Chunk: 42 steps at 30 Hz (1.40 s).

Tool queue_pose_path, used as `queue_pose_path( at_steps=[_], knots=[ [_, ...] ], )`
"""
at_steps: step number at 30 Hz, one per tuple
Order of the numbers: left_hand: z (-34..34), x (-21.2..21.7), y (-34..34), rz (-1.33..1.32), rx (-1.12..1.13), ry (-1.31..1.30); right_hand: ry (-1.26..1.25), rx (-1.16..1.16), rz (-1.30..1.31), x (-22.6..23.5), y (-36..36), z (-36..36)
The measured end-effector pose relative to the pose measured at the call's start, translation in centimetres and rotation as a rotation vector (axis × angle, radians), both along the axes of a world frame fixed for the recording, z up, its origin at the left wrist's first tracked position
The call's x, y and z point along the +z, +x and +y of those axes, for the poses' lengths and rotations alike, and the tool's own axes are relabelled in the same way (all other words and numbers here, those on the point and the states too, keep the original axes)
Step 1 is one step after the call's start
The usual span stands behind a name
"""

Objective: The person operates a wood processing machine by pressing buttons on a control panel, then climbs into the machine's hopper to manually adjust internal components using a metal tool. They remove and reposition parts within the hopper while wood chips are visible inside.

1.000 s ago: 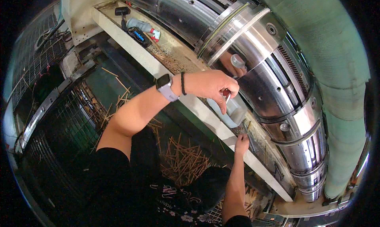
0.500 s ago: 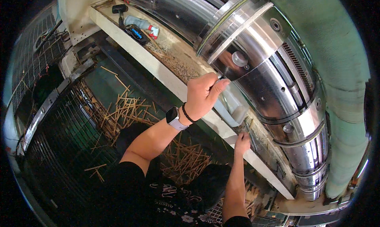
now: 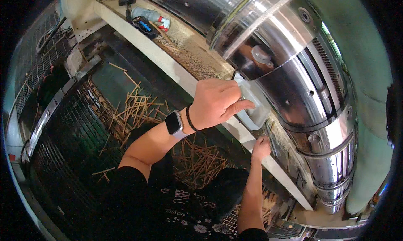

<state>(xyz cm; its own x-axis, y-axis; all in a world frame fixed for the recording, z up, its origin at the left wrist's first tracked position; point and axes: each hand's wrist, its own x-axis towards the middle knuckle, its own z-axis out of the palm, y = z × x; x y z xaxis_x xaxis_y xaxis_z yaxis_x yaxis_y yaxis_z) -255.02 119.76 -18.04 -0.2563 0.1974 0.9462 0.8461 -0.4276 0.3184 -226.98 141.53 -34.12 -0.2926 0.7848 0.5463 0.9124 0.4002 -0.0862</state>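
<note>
While the left hand curls with its thumb poking toward three o'clock, the pale plastic tub sits behind that thumb, in the long cream trough. The right hand, at the tub's six o'clock, is a fist. I can't tell what either hand holds. A spray bottle lies at the left hand's eleven o'clock.

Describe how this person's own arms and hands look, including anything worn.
The left hand and right hand are gloveless. Both sleeves are short and black. The left wrist wears a smartwatch with a dark square face and pale lilac strap, plus a thin black band; the right wrist shows nothing worn.
</note>
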Motion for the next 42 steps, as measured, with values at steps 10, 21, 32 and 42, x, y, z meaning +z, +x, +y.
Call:
queue_pose_path(
  at_steps=[10, 21, 32, 42],
  knots=[
    [0.9, -0.6, -1.3, 0.089, -0.015, 0.0, -0.007, -0.095, -0.069, 0.0, -0.3, 0.1],
    [1.0, 0.6, -2.1, 0.194, -0.021, -0.097, 0.102, 0.003, -0.009, -0.7, 0.1, 0.6],
    [1.2, 3.0, -4.1, 0.446, -0.104, -0.358, -0.03, -0.071, -0.028, 0.3, -0.6, -0.4],
    [0.4, 0.6, -1.9, -0.909, -0.925, -0.044, 0.002, -0.076, -0.057, -0.1, -0.2, 0.3]
  ],
)
